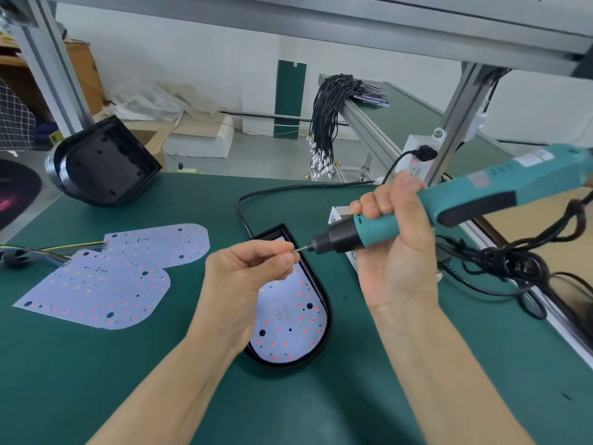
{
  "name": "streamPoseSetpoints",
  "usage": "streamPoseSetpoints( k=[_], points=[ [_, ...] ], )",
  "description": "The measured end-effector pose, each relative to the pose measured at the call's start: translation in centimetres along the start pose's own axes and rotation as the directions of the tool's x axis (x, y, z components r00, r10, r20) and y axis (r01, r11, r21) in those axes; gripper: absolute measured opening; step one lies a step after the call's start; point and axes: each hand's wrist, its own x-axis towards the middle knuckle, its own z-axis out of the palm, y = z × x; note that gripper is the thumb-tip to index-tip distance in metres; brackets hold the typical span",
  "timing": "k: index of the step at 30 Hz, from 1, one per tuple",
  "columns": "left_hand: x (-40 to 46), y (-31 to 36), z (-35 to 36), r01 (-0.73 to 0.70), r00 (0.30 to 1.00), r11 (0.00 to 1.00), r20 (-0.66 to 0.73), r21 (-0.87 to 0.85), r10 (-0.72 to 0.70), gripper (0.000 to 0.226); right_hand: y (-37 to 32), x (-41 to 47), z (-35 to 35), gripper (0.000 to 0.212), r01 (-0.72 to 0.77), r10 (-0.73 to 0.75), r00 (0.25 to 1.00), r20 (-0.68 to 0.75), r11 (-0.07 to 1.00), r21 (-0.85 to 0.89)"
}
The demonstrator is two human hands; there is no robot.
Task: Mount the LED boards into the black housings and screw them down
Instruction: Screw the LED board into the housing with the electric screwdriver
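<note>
Nearest, on green bench mat: black housing, rounded end toward wearer, with white LED board seated inside, marked "12V". Above it, left hand: fingers curled, thumb and forefinger pinching a small item at the driver's bit tip; too small to identify. Right hand: fingers wrapped round teal electric screwdriver, held tilted, bit pointing left and meeting the left fingertips, clear of the board. Left of the housing, apart from it: two loose LED boards lying flat and overlapping, coloured wires attached at their left edge. Right edge: tangled black cable. Farther back, left: second black housing tilted up on its edge at the mat's rear. Beyond the bench: bundle of black wire harnesses draped over an aluminium rail.
</note>
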Motion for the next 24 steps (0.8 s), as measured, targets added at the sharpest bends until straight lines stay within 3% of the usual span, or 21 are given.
streamPoseSetpoints(
  k=[10, 14, 17, 19, 21, 22, 23, 24],
  points=[
    [0.1, -0.1, 0.0, 0.008, 1.0, 1.0, 0.026, 0.005, -0.008, 0.02, 0.2, 0.6, -0.8, 0.022, -0.053, 0.062, 0.991, -0.122, 0.996, 0.07],
    [-0.1, 0.0, 0.0, -0.015, 0.998, 0.998, 0.066, 0.066, 0.011, 0.04, 0.2, 0.8, -0.8, 0.022, -0.06, 0.071, 0.99, -0.12, 0.994, 0.092],
    [-0.3, 0.2, -1.5, -0.047, 0.993, 0.966, -0.092, 0.256, 0.072, 0.051, -0.1, 0.8, -1.1, 0.022, -0.073, 0.081, 0.991, -0.109, 0.994, 0.079],
    [-0.5, 0.6, -3.5, 0.065, 0.957, 0.809, -0.267, 0.585, 0.116, 0.047, -0.3, 0.6, -1.7, 0.023, -0.096, 0.101, 0.991, -0.087, 0.994, 0.056],
    [-0.9, 0.6, -5.1, 0.269, 0.951, 0.434, -0.307, 0.859, 0.018, 0.055, -0.1, 0.0, -2.4, 0.023, -0.138, 0.138, 0.989, -0.055, 0.99, 0.014],
    [-1.1, 0.4, -5.3, 0.313, 0.949, 0.257, -0.309, 0.914, -0.058, 0.064, 0.1, -0.3, -2.7, 0.024, -0.164, 0.164, 0.986, -0.038, 0.986, -0.013],
    [-1.2, 0.1, -5.2, 0.312, 0.949, 0.154, -0.298, 0.938, -0.105, 0.068, 0.2, -0.7, -3.0, 0.025, -0.187, 0.186, 0.982, -0.025, 0.982, -0.038],
    [-1.1, -0.2, -4.9, 0.288, 0.954, 0.125, -0.272, 0.95, -0.125, 0.065, 0.4, -1.0, -3.3, 0.025, -0.204, 0.203, 0.979, -0.018, 0.977, -0.059]
  ],
)
